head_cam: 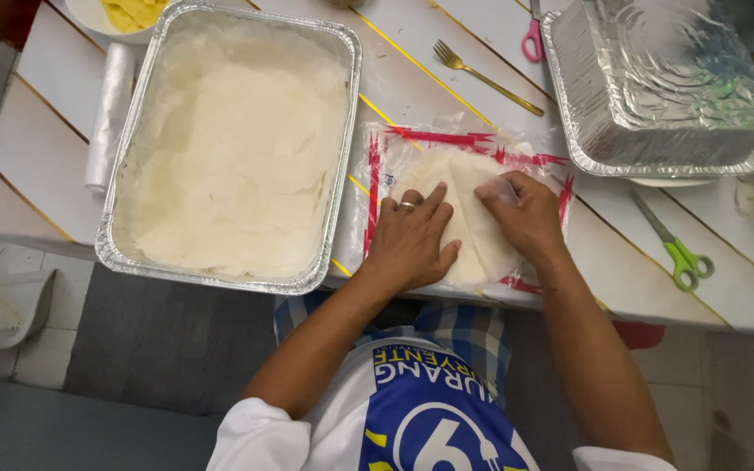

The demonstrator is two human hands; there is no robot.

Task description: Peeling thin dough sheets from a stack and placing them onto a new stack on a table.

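White slatted table [447, 78], both hands [469, 228] flat, fingers spread, on seemingly folded wrapper sheets [469, 174].

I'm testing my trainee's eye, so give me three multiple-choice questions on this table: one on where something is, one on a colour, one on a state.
1. Where does the gold fork lie?
A. between the two foil trays
B. inside the left tray
C. on the floor

2. What colour are the handles of the scissors by the right hand?
A. green
B. black
C. blue

3. How are the wrappers under the left hand?
A. rolled up
B. pressed flat
C. hanging

Answers: 1 A, fork lies on bare table; 2 A, loops are green; 3 B, both palms lie on them.
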